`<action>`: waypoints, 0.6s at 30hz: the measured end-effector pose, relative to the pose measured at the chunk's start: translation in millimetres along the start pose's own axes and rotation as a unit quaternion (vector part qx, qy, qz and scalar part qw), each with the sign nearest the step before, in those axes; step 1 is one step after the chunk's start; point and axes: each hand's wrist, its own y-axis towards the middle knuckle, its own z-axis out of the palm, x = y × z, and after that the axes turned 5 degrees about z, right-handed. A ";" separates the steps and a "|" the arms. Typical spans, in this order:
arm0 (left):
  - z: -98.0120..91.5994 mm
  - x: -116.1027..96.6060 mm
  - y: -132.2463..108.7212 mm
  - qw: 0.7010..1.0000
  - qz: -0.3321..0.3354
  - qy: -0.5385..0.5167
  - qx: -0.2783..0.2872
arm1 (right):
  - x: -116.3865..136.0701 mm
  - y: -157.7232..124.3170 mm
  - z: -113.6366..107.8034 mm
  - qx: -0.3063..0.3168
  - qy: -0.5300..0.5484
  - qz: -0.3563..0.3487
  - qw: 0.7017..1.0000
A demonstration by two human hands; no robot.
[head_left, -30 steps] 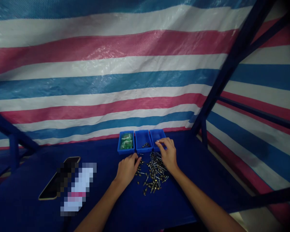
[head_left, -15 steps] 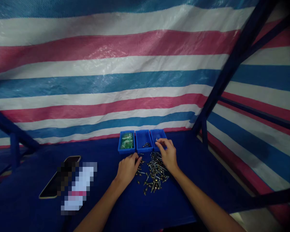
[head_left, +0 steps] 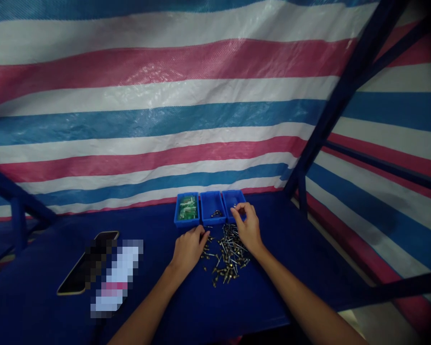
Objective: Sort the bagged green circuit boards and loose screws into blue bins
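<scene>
A loose pile of metal screws (head_left: 232, 251) with brassy ends lies on the blue table (head_left: 273, 306) between my hands. At the left edge of this pile, my left hand (head_left: 189, 247) has its fingers curled down among a few scattered screws. Whatever its fingertips hold, if anything, is hidden. My right hand (head_left: 248, 229) is raised over the front of the right blue bin (head_left: 239, 195), thumb and forefinger pinched together. A tiny pale speck shows by those fingertips, too small to name. The middle blue bin (head_left: 211, 199) contains a few small dark metal parts (head_left: 216, 213).
The left blue bin (head_left: 187, 223) contains green circuit boards (head_left: 188, 207). A phone (head_left: 72, 275) and a blurred-out white item (head_left: 117, 280) lie at the left. Striped sheeting (head_left: 158, 100) hangs behind the table, and a dark frame post (head_left: 326, 124) slants up at the right.
The view has shifted slightly. Both hands keep almost the same places and poses, the right one still pinched over the right bin.
</scene>
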 end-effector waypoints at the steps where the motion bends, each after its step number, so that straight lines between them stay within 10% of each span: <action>1: 0.7 0.6 0.0 1.000 0.000 0.000 -0.001 | 0.5 0.3 -0.1 0.001 -0.002 -0.005 1.000; 18: 3.7 3.1 -0.4 1.000 0.007 -0.001 -0.001 | -4.1 2.5 -4.7 -0.021 -0.056 -0.022 0.998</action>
